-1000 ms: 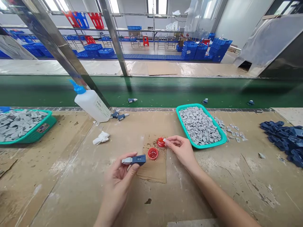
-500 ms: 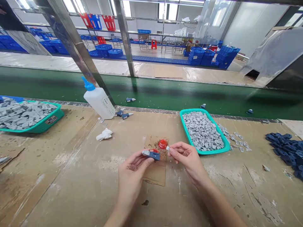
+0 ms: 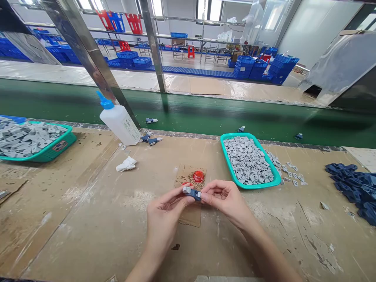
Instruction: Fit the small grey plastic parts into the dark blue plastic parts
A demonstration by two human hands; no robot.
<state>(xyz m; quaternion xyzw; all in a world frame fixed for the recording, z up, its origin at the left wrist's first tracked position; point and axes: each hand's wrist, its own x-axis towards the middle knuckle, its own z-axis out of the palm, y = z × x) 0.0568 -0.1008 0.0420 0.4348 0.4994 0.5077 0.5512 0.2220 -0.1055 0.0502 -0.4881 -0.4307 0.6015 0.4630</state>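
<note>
Bottle label too small to read.

Both forearms enter from the bottom edge and converge toward the middle of the view; the left hand lies palm-up-and-inward, wrist slightly bent, its thumb and forefinger pinched together at the tips; the right hand mirrors it from the other side, knuckles upward, fingers curled, thumb and forefinger likewise closed in a pinch; the fingertips of the two hands meet almost touching; both arms are bare, the right forearm stretching diagonally to the lower right.
</note>
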